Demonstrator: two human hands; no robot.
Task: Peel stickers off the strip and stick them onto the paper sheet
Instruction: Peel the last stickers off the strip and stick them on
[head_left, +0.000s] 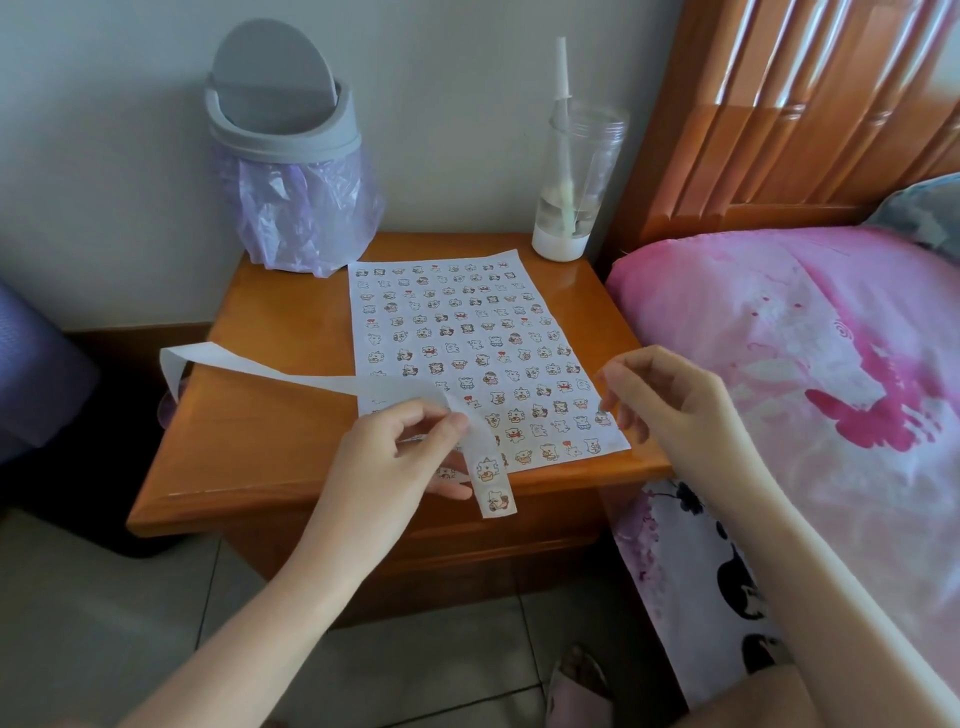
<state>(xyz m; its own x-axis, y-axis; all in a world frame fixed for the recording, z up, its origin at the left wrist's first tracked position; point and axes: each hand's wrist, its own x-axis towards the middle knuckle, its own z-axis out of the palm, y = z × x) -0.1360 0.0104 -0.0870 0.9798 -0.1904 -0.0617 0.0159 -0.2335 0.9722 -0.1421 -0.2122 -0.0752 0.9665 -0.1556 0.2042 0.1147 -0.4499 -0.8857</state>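
A white paper sheet (608, 441) covered with several rows of small cartoon stickers lies on the wooden bedside table (270, 415). My left hand (395, 457) pinches the long white backing strip (291, 376) above the sheet's near left corner. The strip's bare part trails left over the table edge. Its short end hangs down past my fingers with two stickers (493, 486) on it. My right hand (665, 400) hovers at the sheet's right edge with curled fingers, fingertips by a sticker (602, 418) there. Whether it pinches that sticker is unclear.
A grey swing-lid bin (283, 114) with a purple liner stands at the table's back left. A clear tumbler (571, 171) with a straw stands at the back right. A bed with pink bedding (789, 364) and a wooden headboard borders the right.
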